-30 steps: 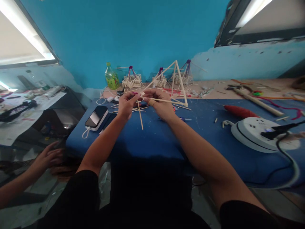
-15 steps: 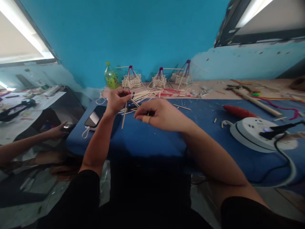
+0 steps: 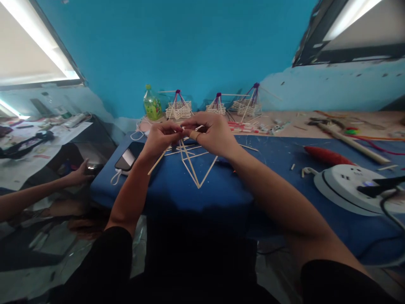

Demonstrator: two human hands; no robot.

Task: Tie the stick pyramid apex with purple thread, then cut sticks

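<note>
Several thin wooden sticks hang joined from my fingertips, fanning down to a pointed corner above the blue table. My left hand pinches the upper ends of these sticks, and one stick slants down to the left below it. Right against it, my right hand is closed in a pinch at the same joint, a tan band round one finger. Exactly what lies between the fingertips is hidden. More loose sticks lie on the table behind the hands.
Three small stick structures with purple-tied tops, one a woven basket shape, stand along the wall beside a green bottle. A phone lies left, a white power strip and red spindle-shaped thing right. Another person's hand is at far left.
My right hand has moved up and left to meet my left hand. The joined sticks now show hanging below both hands. The view has shifted slightly.
</note>
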